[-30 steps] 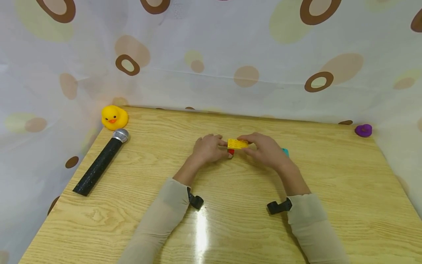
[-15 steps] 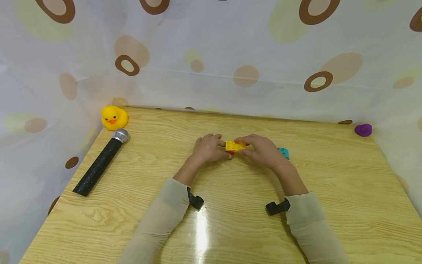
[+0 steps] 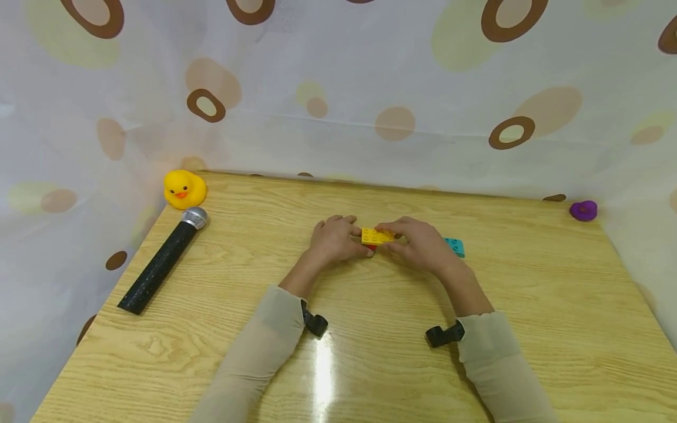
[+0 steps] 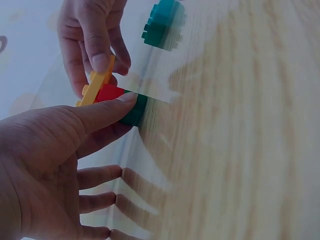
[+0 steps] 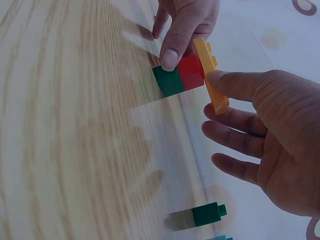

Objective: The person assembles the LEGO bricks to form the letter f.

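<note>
Near the middle of the table, my left hand [image 3: 335,239] pinches a small green brick [image 5: 170,82] between thumb and fingers. A red brick [image 5: 191,71] sits on the green one. My right hand [image 3: 418,244] pinches a longer flat yellow brick [image 3: 372,236] by its right part, thumb on the near edge, studs up. Both wrist views show the yellow brick's underside right at the red brick's top, overhanging it toward the right hand. From the head view, the green brick is hidden beneath, and only a bit of the red brick [image 3: 372,247] shows.
Just right of the right hand stands a teal brick [image 3: 456,247], with another green brick [image 5: 206,215] beside it. A rubber duck [image 3: 183,189] and a black microphone [image 3: 164,258] lie at left. A small purple duck [image 3: 584,210] is at far right. A patterned curtain [image 3: 338,147] borders the table's back.
The right hand has shifted slightly left and down with the yellow brick, covering more of the red brick. More of the teal brick now shows. The left hand has stayed put.
</note>
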`<state>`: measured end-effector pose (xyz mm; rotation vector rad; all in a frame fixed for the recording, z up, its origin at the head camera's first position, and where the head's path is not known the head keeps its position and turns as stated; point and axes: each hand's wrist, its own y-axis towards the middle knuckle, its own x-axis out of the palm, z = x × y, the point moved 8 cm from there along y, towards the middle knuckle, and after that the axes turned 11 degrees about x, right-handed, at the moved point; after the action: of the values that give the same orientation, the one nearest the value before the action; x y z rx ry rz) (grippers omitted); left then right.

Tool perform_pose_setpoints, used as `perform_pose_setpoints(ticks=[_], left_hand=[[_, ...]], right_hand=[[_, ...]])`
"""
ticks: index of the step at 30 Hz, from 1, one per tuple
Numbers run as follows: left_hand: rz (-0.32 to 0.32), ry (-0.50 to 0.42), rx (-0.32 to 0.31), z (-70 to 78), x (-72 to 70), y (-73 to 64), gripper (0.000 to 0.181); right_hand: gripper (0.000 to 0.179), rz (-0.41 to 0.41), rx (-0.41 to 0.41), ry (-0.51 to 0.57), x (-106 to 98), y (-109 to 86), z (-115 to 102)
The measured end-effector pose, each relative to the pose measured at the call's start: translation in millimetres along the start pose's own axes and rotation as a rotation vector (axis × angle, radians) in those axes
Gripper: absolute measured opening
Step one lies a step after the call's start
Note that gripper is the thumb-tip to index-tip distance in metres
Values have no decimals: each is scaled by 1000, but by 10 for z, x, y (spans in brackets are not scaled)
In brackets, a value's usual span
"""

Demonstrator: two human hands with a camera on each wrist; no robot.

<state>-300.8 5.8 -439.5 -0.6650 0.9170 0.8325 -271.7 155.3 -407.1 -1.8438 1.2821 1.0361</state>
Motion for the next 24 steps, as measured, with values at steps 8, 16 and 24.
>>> perform_pose_setpoints(ticks=[8,16,24], left_hand=[[-5,9,1,11,4,6,60],[1,-17,62,-24,-12,13,64],[32,-172,143,19,-64,39,57]], right_hand=[[41,-2,11,-22,10,-7,-1],[40,12,4,-41,8,-5,-9],[41,7,5,-38,1,-19,-6]])
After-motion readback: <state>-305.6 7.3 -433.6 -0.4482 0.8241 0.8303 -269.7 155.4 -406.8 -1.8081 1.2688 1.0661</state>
